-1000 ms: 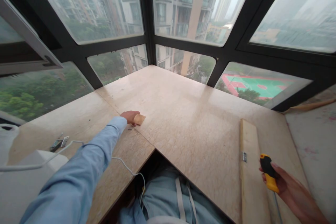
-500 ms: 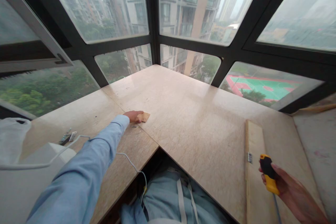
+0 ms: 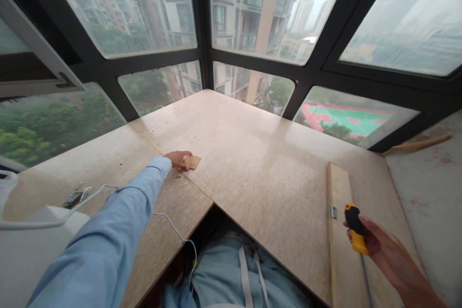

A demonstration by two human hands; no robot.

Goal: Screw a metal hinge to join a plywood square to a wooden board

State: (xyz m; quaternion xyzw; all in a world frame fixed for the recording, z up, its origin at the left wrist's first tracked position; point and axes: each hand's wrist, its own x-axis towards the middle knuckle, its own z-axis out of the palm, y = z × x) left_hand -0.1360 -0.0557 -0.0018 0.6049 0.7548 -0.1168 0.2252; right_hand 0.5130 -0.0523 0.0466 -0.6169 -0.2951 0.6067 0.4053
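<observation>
The left hand reaches out over the stone counter, its thumb and fingers closed on the near edge of a small wooden plate with little holes by its corners; whether the plate lies flat on the stone or is slightly raised, I cannot tell. Just below that hand, near a seam running through the counter, lies a small dark sliver. The right hand, well apart from the left one, is curled around the yellow and black handle of a screwdriver, with the grey shaft pointing back toward the person; the tip is out of sight. Beneath the screwdriver and to the left of the right hand, a long wooden board lies on the counter, with a small metal fitting at its left edge. Farther left than the left hand, beyond the blue sleeve, some metal hardware rests on the counter near a white cord. Between the two hands, closer to the body, the person's pale trousers show in the gap at the counter's inner corner. Ahead of both hands stand windows in a dark frame.
</observation>
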